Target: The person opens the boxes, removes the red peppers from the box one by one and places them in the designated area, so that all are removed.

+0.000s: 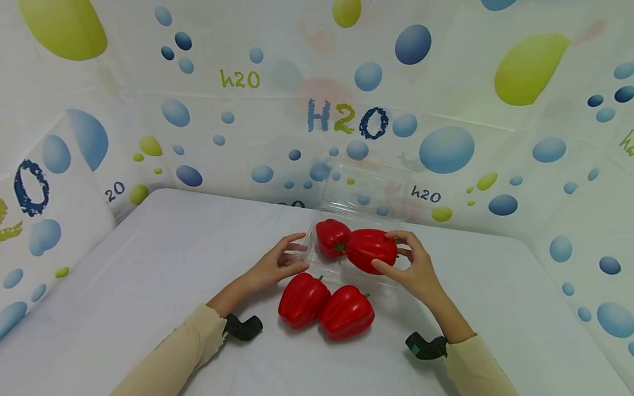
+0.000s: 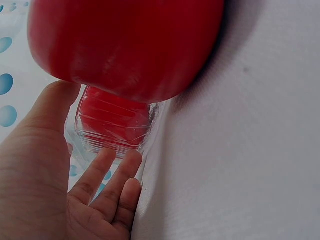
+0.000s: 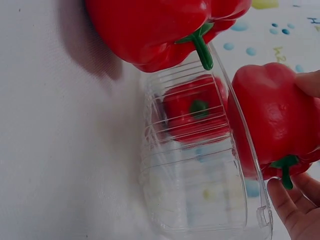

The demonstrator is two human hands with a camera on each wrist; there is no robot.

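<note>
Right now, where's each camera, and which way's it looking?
Head: on the head, looking forward and down at red peppers and a clear box; left hand, right hand and sleeves show.
Left wrist: there, looking past a close pepper to the box; left hand shows.
Right wrist: there, looking at the box's side; part of the right hand shows, gripping one pepper.
Both wrist views share the box and the pepper inside it.

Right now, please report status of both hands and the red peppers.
Right hand grips red bell pepper over open plastic clamshell. Left hand at clamshell's left end. Second red bell pepper inside; no obstruction seen.
</note>
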